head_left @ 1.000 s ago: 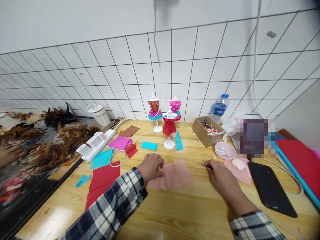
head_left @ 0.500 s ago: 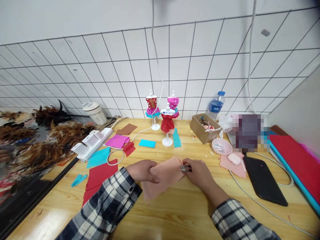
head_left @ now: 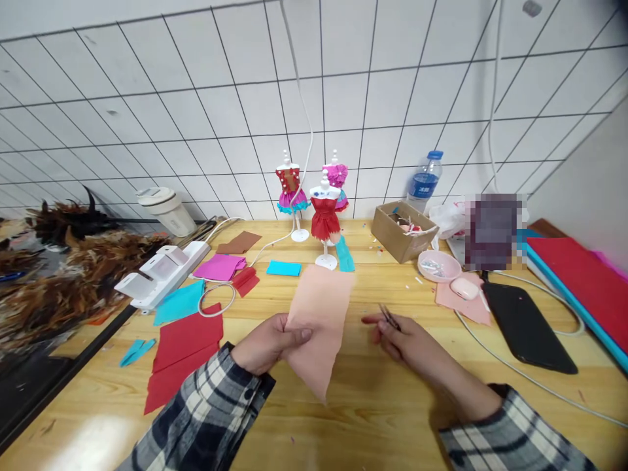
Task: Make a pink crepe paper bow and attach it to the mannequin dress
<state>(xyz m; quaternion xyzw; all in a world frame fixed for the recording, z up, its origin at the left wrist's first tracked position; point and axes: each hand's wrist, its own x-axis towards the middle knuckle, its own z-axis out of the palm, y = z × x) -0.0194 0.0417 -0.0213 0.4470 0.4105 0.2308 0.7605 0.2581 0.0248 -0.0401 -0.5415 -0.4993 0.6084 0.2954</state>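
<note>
My left hand (head_left: 272, 343) pinches a peach sheet of crepe paper (head_left: 321, 307) by its left edge, thumb on top. The sheet hangs at a slant above the table, its lower end coming to a ragged point. To the right of it, my right hand (head_left: 409, 340) is closed around small thread snips (head_left: 388, 316), tips pointing up and left. That hand is apart from the paper. Beyond the sheet stands a small white dress form (head_left: 324, 219) in a red paper dress, with two more dress forms (head_left: 293, 196) (head_left: 337, 178) behind it.
Left lie red paper (head_left: 186, 353), blue paper (head_left: 180, 302), magenta paper (head_left: 220, 267) and a white power strip (head_left: 161, 275). Right are a cardboard box (head_left: 405, 239), a pink bowl (head_left: 440, 267), a water bottle (head_left: 425, 176) and a black phone (head_left: 532, 327). A white cable (head_left: 530, 379) crosses the table.
My right hand has come off the paper and moved right with the snips. The peach sheet has swung from lying slantwise to more upright in my left hand. The view has tilted down.
</note>
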